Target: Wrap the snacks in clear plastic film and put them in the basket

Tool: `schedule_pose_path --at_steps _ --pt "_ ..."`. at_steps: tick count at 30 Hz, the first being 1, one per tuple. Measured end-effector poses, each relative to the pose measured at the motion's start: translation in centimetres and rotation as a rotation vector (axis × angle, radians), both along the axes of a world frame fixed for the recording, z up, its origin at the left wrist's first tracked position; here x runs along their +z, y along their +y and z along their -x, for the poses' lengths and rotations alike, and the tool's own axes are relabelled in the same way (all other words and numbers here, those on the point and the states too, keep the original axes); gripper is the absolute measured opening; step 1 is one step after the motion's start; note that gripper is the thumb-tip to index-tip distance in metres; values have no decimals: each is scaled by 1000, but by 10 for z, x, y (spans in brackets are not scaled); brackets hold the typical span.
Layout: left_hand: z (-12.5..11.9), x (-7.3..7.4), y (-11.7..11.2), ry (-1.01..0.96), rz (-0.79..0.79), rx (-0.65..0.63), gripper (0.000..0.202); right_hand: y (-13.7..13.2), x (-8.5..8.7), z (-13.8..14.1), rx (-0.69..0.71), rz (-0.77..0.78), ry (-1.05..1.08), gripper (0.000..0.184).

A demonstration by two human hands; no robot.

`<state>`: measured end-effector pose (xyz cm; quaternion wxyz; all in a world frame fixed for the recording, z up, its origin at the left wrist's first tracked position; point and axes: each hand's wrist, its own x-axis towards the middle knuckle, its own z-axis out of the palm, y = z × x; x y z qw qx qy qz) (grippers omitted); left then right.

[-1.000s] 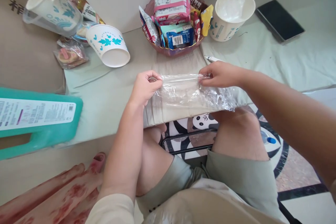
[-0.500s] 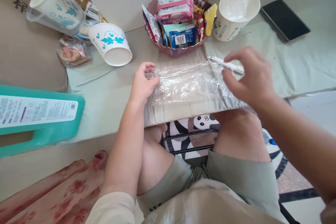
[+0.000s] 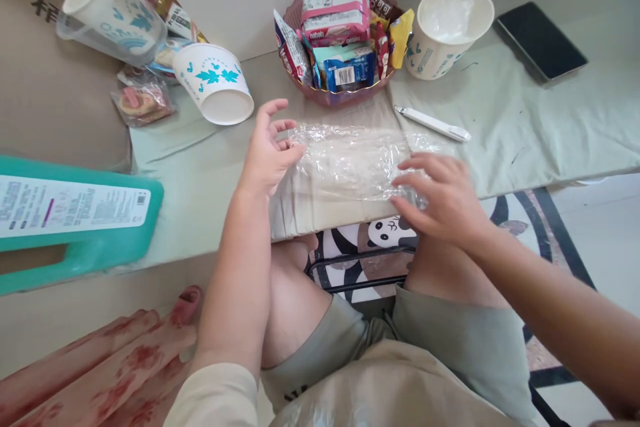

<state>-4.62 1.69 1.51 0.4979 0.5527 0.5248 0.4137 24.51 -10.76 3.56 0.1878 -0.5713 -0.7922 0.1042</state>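
Note:
A crinkled sheet of clear plastic film (image 3: pixel 350 163) lies flat on the cloth-covered table in front of me. At its left edge is my left hand (image 3: pixel 273 147), fingers spread and the thumb touching the film. My right hand (image 3: pixel 440 197) rests over the film's right end, its fingers apart and bent slightly downward. Just beyond the film lies a white utility knife (image 3: pixel 434 124), which neither hand touches.
Behind the film stands a bowl (image 3: pixel 333 99) of wrapped snacks. A paper cup (image 3: pixel 445 33) and a phone (image 3: pixel 543 40) are at right. To the left are a tipped paper cup (image 3: pixel 213 80), a nested cup (image 3: pixel 115 13), wrapped cookies (image 3: pixel 143 100) and a green jug (image 3: pixel 110 240).
My right hand has moved left and nearer to me, off the utility knife and down over the film's right end. My left fingers have spread wider at the left edge.

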Motion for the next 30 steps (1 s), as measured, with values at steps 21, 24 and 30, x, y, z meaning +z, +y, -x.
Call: schedule_pose_path --at_steps 21,24,30 --pt "-20 23 -18 -640 392 -209 65 75 0 27 -68 621 925 31" --pt "-44 17 -23 -421 490 -391 63 60 -13 24 -312 459 1014 31" --pt "-64 4 -23 -108 311 -261 14 43 -11 9 -301 514 978 23"
